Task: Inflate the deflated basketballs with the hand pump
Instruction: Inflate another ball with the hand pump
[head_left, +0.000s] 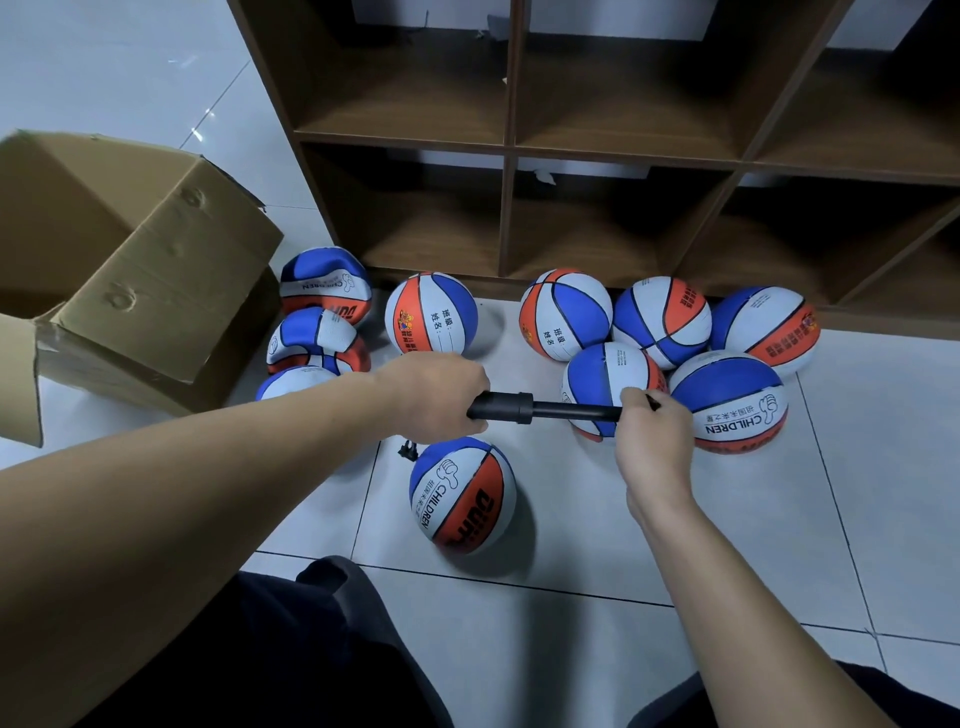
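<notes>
Pump (524, 407), black, rod drawn out, level between both gripping hands.

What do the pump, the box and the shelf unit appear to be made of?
Pump: looks like matte black plastic, smooth and even, with a slimmer rod toward the right hand.
Box: brown corrugated cardboard, dull, dented, with a torn flap edge.
Shelf: probably wood-grain laminate board; dark brown, flat panels with faint streaks. Solid wood cannot be ruled out.
</notes>
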